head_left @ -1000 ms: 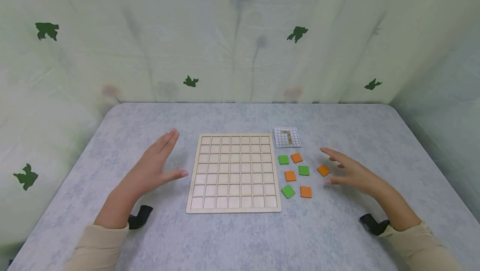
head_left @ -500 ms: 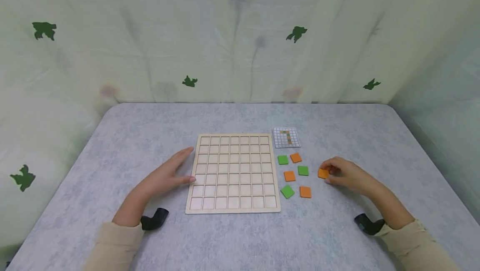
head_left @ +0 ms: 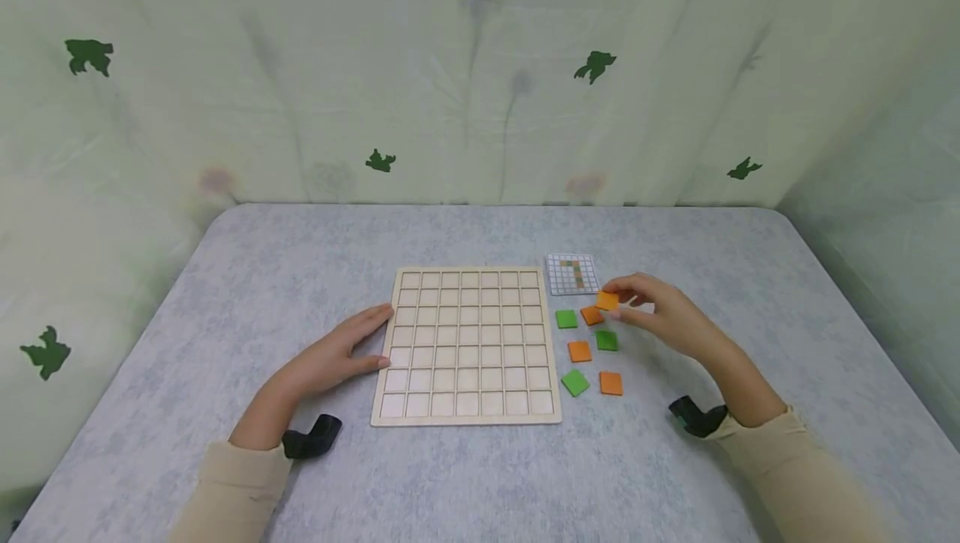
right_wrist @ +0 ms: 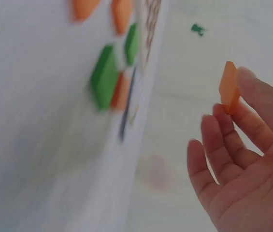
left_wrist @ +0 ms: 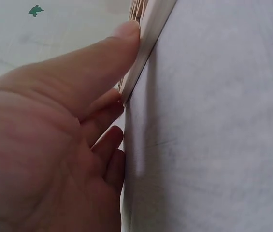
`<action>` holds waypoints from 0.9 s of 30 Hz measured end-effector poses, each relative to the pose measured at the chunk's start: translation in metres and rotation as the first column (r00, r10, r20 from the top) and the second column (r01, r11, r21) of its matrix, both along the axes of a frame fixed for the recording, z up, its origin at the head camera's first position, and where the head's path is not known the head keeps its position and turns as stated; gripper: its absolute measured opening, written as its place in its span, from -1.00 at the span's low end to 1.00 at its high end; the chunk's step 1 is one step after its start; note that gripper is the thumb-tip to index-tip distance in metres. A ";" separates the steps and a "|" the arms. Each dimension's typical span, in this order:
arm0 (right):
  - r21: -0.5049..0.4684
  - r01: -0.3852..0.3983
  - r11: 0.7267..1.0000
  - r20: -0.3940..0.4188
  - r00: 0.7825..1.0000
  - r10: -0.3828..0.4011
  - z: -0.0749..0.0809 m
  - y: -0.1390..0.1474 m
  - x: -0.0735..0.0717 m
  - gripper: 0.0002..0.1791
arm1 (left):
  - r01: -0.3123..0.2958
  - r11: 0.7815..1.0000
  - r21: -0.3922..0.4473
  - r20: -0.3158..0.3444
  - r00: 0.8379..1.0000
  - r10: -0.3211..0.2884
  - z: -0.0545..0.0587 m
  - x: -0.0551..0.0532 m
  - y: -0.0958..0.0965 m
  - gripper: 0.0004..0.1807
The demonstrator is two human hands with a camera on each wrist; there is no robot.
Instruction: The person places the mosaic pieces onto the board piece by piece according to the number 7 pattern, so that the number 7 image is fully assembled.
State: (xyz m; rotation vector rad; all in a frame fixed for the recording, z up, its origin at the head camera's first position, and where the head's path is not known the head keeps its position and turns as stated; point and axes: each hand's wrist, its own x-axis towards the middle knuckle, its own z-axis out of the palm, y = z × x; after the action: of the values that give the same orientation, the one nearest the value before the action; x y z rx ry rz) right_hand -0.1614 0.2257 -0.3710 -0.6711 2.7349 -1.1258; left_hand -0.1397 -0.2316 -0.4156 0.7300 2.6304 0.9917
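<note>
Between thumb and fingertips my right hand [head_left: 667, 314] pinches an orange square tile [head_left: 607, 301], lifted off the table in the right wrist view. Below it lie other orange tiles [head_left: 611, 384] and green tiles [head_left: 575, 383], scattered beside a wooden grid board [head_left: 467, 421]. Every cell of the board is bare. My left hand [head_left: 330, 364] rests at the board's left edge, thumb and fingers spread and relaxed, the thumb tip [left_wrist: 129, 30] touching the rim in the left wrist view.
A small pattern card [head_left: 572, 274] with a printed grid and coloured squares lies by the board's top right corner. The grey table [head_left: 465, 485] meets a pale hanging cloth [head_left: 300, 93] at its back edge.
My right hand has taken hold of the rightmost orange tile, lifted it and carried it left toward the card. The left hand has come right and down onto the board's edge.
</note>
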 end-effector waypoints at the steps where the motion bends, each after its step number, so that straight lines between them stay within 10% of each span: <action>1: -0.034 -0.006 0.999 -0.013 1.000 0.005 0.003 -0.008 -0.003 -0.63 | 0.004 1.000 -0.002 -0.004 1.000 -0.004 0.000 0.000 0.000 -0.17; 14: -0.299 -0.123 0.946 -0.055 0.992 0.112 0.006 -0.134 -0.040 -0.62 | 0.008 1.000 -0.011 -0.023 1.000 -0.008 -0.001 -0.002 0.000 -0.17; 27: -0.168 -0.141 0.976 0.127 0.978 0.163 -0.032 -0.188 -0.063 -0.71 | 0.006 1.000 -0.005 -0.018 1.000 -0.006 -0.003 0.000 -0.001 -0.17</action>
State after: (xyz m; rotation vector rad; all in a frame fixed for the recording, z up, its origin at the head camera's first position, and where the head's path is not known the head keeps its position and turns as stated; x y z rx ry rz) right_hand -0.2245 0.0382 -0.4025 -0.7750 2.4513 -1.3095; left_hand -0.1399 -0.2327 -0.4187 0.7482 2.6433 0.9818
